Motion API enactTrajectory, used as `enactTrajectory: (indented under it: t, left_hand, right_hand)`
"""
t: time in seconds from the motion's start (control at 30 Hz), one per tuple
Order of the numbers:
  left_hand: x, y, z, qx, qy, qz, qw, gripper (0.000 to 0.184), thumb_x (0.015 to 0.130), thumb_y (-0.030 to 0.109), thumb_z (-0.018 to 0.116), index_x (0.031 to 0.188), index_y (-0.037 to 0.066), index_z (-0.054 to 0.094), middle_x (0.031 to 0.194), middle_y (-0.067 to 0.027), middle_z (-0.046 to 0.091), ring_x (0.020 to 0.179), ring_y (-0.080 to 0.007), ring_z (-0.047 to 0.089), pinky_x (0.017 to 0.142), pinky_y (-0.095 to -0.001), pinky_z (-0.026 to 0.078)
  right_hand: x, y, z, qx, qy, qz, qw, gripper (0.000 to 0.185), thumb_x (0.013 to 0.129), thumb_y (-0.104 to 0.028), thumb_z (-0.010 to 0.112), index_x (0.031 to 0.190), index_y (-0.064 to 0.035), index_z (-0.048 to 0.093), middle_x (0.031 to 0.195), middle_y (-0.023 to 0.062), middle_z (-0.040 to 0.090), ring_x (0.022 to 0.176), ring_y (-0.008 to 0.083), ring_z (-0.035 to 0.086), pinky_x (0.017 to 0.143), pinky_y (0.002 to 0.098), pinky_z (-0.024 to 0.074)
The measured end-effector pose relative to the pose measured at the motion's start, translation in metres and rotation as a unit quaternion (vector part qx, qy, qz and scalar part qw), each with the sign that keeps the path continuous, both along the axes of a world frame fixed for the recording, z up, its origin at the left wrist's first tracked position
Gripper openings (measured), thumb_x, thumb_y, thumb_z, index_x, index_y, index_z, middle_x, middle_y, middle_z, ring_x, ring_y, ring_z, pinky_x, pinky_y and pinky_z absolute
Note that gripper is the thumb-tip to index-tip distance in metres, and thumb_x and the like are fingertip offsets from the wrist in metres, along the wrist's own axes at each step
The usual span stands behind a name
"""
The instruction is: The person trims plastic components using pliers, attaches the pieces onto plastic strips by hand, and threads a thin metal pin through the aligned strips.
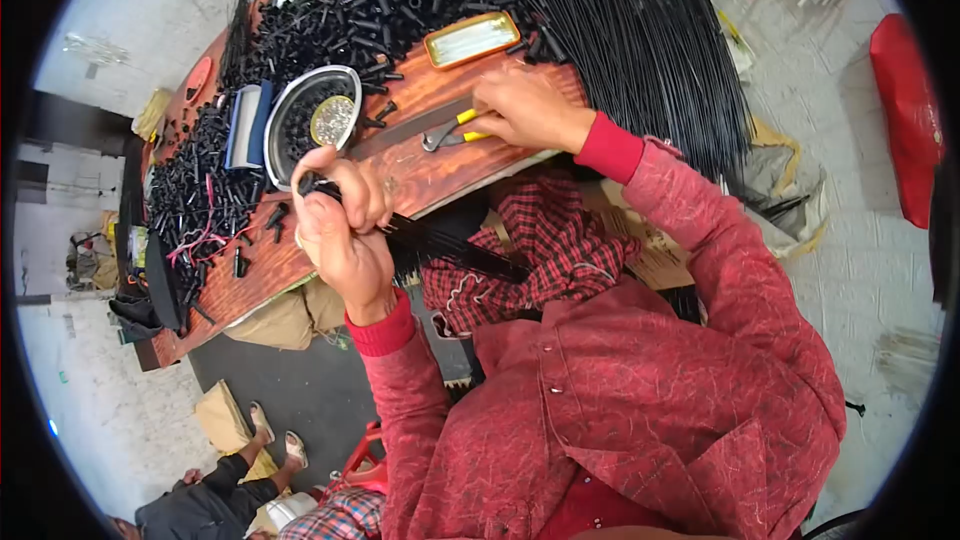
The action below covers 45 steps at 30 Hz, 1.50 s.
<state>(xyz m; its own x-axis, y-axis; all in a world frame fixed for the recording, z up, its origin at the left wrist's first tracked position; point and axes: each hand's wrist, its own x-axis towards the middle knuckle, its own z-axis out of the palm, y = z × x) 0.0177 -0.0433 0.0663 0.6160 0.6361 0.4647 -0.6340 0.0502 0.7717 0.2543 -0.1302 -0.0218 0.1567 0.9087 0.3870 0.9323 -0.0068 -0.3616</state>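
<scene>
My left hand (345,230) is closed, held up in front of the table's edge. From it a bundle of thin black strands (455,250) slants down to the right, over my lap. A dark end of something pokes out between thumb and fingers; its kind is unclear. Over the wooden table (410,180), my right hand (535,105) is closed on the yellow handles of small pliers (450,132), whose metal jaws point left. Just beyond that hand lies a shallow yellow-rimmed tin (472,39). An oval metal bowl (275,130) stands past my left hand, holding black pieces and a round dish of tiny shiny bits (333,122).
Black tubular pieces (390,10) are heaped along the table's far side. Long black strands (640,50) spread over its right end. A blue-edged box (248,127) stands left of the bowl. A checked red cloth (540,240) covers my lap. Another person (210,500) sits at lower left.
</scene>
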Motion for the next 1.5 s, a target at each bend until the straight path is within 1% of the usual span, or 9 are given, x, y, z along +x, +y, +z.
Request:
enactTrajectory:
  t: [0.23, 0.43, 0.57, 0.6, 0.63, 0.67, 0.9, 0.97, 1.5]
  left_hand:
    - [-0.009, -0.007, 0.004, -0.02, -0.003, -0.016, 1.0, 0.049, 0.103, 0.043, 0.042, 0.123, -0.001, 0.048, 0.066, 0.002, 0.033, 0.055, -0.0085, 0.03, 0.05, -0.0246, 0.028]
    - [-0.014, -0.009, 0.003, -0.026, -0.007, -0.014, 1.0, 0.039, 0.101, 0.04, 0.051, 0.109, 0.002, 0.05, 0.063, 0.0032, 0.032, 0.053, -0.0075, 0.028, 0.049, -0.0253, 0.025]
    - [-0.015, -0.008, 0.003, -0.011, -0.012, 0.0, 1.0, 0.037, 0.1, 0.039, 0.052, 0.105, 0.003, 0.049, 0.063, 0.0033, 0.033, 0.053, -0.007, 0.028, 0.049, -0.0245, 0.025]
    - [-0.016, -0.007, 0.003, -0.009, -0.012, 0.002, 1.0, 0.037, 0.1, 0.039, 0.052, 0.105, 0.003, 0.049, 0.063, 0.0033, 0.033, 0.053, -0.007, 0.028, 0.049, -0.0245, 0.025]
    - [-0.016, -0.006, 0.002, -0.009, -0.009, 0.007, 1.0, 0.037, 0.1, 0.039, 0.053, 0.105, 0.003, 0.049, 0.063, 0.0033, 0.033, 0.052, -0.0069, 0.028, 0.048, -0.0244, 0.025]
    - [-0.016, -0.006, 0.001, -0.01, -0.005, 0.013, 1.0, 0.037, 0.1, 0.039, 0.053, 0.105, 0.003, 0.049, 0.063, 0.0034, 0.033, 0.052, -0.0068, 0.028, 0.048, -0.0244, 0.025]
    - [-0.007, -0.009, 0.011, 0.001, 0.046, 0.023, 0.999, 0.058, 0.101, 0.038, 0.052, 0.141, -0.001, 0.039, 0.063, 0.0038, 0.033, 0.054, -0.0066, 0.03, 0.05, -0.0233, 0.028]
    - [-0.01, -0.006, 0.007, -0.005, 0.047, 0.008, 0.999, 0.058, 0.1, 0.038, 0.053, 0.139, -0.002, 0.04, 0.063, 0.0039, 0.033, 0.054, -0.0068, 0.031, 0.05, -0.0233, 0.028]
    - [-0.012, -0.01, 0.006, 0.035, 0.056, -0.02, 0.998, 0.049, 0.1, 0.037, 0.054, 0.126, -0.004, 0.047, 0.061, 0.003, 0.035, 0.052, -0.0081, 0.033, 0.049, -0.0249, 0.03]
  right_hand:
    - [-0.007, -0.017, -0.023, -0.035, -0.07, -0.008, 0.997, 0.035, 0.07, -0.022, 0.079, 0.093, -0.0045, 0.059, 0.106, 0.0088, 0.054, 0.098, 0.0315, 0.054, 0.078, 0.0427, 0.0512]
    - [-0.003, -0.019, -0.026, -0.04, -0.108, 0.033, 0.993, 0.03, 0.074, -0.025, 0.074, 0.085, -0.0026, 0.057, 0.094, 0.0102, 0.054, 0.091, 0.0294, 0.055, 0.071, 0.0419, 0.0499]
    - [-0.013, -0.02, -0.016, -0.059, -0.026, 0.01, 0.998, 0.025, 0.085, -0.027, 0.065, 0.084, -0.0038, 0.056, 0.079, 0.0081, 0.058, 0.072, 0.0254, 0.06, 0.063, 0.0384, 0.0492]
    - [-0.017, -0.021, -0.006, -0.117, 0.221, 0.014, 0.968, 0.027, 0.088, -0.03, 0.063, 0.085, -0.0042, 0.057, 0.075, 0.006, 0.059, 0.068, 0.0201, 0.06, 0.059, 0.0343, 0.0481]
    - [-0.021, -0.022, 0.006, -0.17, 0.455, 0.017, 0.874, 0.029, 0.092, -0.033, 0.061, 0.087, -0.0046, 0.057, 0.071, 0.004, 0.06, 0.063, 0.0148, 0.06, 0.055, 0.0301, 0.047]
    - [-0.031, -0.026, 0.028, -0.163, 0.532, 0.043, 0.83, 0.034, 0.097, -0.038, 0.057, 0.092, -0.0045, 0.059, 0.07, 0.0024, 0.061, 0.059, 0.0073, 0.057, 0.052, 0.0239, 0.044]
    - [-0.039, -0.031, 0.145, -0.177, 0.43, 0.257, 0.847, 0.036, 0.098, -0.035, 0.057, 0.088, -0.0017, 0.061, 0.069, 0.001, 0.059, 0.059, 0.0099, 0.054, 0.055, 0.0264, 0.0436]
    - [-0.037, -0.028, 0.155, -0.148, 0.215, 0.308, 0.915, 0.035, 0.098, -0.035, 0.056, 0.092, -0.0005, 0.06, 0.072, 0.0087, 0.058, 0.064, 0.02, 0.058, 0.059, 0.0349, 0.0463]
    - [-0.03, -0.028, 0.198, -0.221, 0.145, 0.29, 0.92, 0.034, 0.095, -0.035, 0.06, 0.1, -0.0017, 0.064, 0.079, 0.0158, 0.063, 0.074, 0.0324, 0.062, 0.067, 0.0399, 0.0482]
